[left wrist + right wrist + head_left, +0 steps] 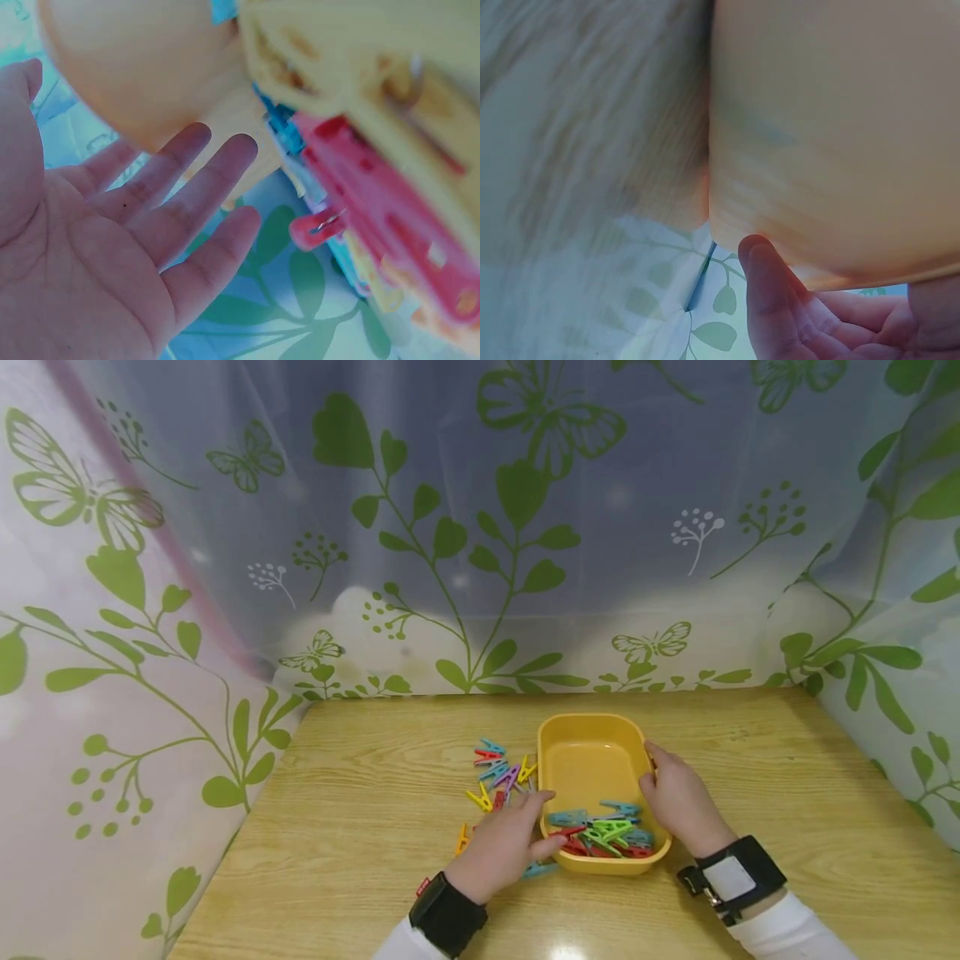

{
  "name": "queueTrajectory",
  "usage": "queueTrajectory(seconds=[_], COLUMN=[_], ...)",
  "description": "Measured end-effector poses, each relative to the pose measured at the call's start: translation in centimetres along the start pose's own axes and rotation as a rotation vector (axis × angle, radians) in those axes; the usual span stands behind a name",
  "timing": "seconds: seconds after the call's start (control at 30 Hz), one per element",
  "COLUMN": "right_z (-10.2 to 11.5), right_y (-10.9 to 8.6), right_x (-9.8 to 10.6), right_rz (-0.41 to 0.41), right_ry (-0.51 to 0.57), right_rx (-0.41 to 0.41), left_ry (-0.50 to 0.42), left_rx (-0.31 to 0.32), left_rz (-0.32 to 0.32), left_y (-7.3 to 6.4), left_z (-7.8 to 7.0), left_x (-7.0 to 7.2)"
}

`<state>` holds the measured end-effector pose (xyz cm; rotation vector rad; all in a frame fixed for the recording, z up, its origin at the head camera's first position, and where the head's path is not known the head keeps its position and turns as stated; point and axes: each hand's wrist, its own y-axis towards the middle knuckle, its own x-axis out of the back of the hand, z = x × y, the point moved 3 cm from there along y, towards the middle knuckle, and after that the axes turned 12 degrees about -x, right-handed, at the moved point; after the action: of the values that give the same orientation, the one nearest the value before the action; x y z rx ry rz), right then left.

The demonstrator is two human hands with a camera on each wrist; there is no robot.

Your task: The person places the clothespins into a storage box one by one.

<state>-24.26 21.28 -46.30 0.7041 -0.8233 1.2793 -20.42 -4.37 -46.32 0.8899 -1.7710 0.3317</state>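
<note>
A yellow plastic basin (pixel 592 722) stands on the table, with several blue, green and red clothespins (pixel 611 835) gathered at its near end. Over its right rim my right hand (pixel 686 797) holds the wall, thumb on the inner side and fingers outside; a fingertip lies against the outer wall (pixel 817 135) in the right wrist view. My left hand (pixel 502 843) is at the basin's left rim, its fingers spread and extended. In the left wrist view, nothing is in its palm, and a red clothespin (pixel 375 202) appears beside the fingers.
Several loose clothespins (pixel 506 772), in mixed colours, lie on the wooden table (pixel 360 802) left of the basin, some partly hidden by the left hand. A patterned curtain (pixel 450 568) hangs along the table's back edge and both sides.
</note>
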Motion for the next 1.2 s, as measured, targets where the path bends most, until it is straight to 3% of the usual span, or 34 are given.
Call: queueTrajectory(seconds=[0.4, 0.6, 0.83, 1.2], right_z=[0.3, 0.2, 0.0, -0.1], right_y=[0.0, 0.1, 0.2, 0.2], right_x=[0.1, 0.1, 0.1, 0.0], right_rz=[-0.011, -0.009, -0.007, 0.001], right_ry=[-0.003, -0.004, -0.005, -0.006], right_rx=[0.006, 0.007, 0.011, -0.003], left_ry=[0.032, 0.024, 0.023, 0.138], left_rx=[0.056, 0.160, 0.284, 0.413], left_rz=[-0.121, -0.084, 0.037, -0.005], left_y=[-1.1, -2.8, -3.7, -4.0], left_z=[1.9, 3.8, 5.4, 6.6], left_x=[4.5, 6.1, 5.9, 4.7])
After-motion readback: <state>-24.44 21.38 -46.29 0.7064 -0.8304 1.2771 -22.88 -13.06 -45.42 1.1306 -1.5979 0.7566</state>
